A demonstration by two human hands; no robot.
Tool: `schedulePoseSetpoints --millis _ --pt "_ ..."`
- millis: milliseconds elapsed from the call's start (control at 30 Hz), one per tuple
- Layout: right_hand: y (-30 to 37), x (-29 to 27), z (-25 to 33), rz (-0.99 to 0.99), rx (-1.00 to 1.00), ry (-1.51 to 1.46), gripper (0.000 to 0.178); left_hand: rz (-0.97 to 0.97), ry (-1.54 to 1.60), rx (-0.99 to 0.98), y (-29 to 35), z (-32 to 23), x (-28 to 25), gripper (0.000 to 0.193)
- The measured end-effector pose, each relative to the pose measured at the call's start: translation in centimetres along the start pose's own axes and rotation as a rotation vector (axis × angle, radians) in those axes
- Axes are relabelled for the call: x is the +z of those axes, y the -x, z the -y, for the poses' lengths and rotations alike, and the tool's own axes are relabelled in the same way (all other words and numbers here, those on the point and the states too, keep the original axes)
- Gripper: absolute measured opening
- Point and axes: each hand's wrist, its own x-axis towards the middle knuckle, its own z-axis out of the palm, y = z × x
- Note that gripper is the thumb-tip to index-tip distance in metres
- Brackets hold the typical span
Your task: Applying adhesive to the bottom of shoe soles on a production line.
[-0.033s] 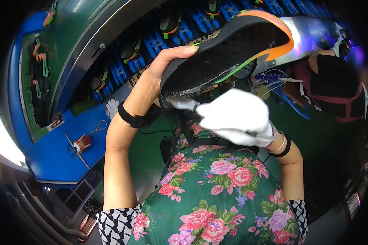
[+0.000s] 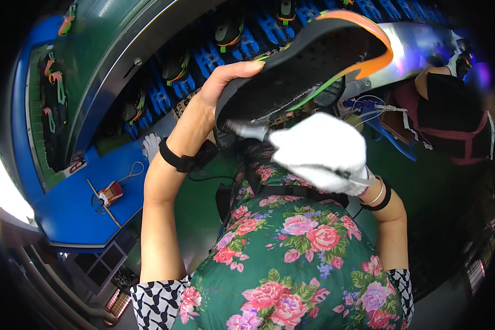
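My bare left hand [image 2: 225, 82] grips the heel end of a black shoe upper [image 2: 280, 82] with orange and green trim. Its thumb lies over the rim, while the other fingers are hidden behind. The toe end points up and to the right, and whitish streaks run along the inner lower edge. My right hand [image 2: 322, 154], in a white glove, is closed round a small brush [image 2: 250, 131]. The brush's pale tip, smeared by motion, is at the lower edge of the heel; I cannot tell whether it touches.
Behind the shoe runs a line of blue racks [image 2: 208, 59] carrying more shoes [image 2: 229, 32]. A blue table [image 2: 66, 212] at the left holds a small red-and-white item [image 2: 111, 192] and a white glove [image 2: 150, 147]. Another person [image 2: 445, 104] is at the far right.
The brush tip and my gloved hand have shifted slightly, the hand a little to the right and up. The shoe has moved a touch to the left.
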Motion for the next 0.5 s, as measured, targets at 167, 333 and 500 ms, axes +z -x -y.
schedulePoseSetpoints --millis 167,333,500 --pt "-0.4 -0.8 -0.2 -0.019 0.313 -0.378 0.015 0.087 0.050 0.080 -0.4 1.0 0.1 0.053" --pt "-1.5 -3.8 -2.3 -0.203 0.396 -0.085 0.017 0.013 0.183 0.138 -1.3 3.6 0.7 0.057" --pt "-2.9 -7.2 -6.0 -0.330 -0.020 0.511 0.020 0.042 0.155 0.069 -1.3 4.9 1.1 0.061"
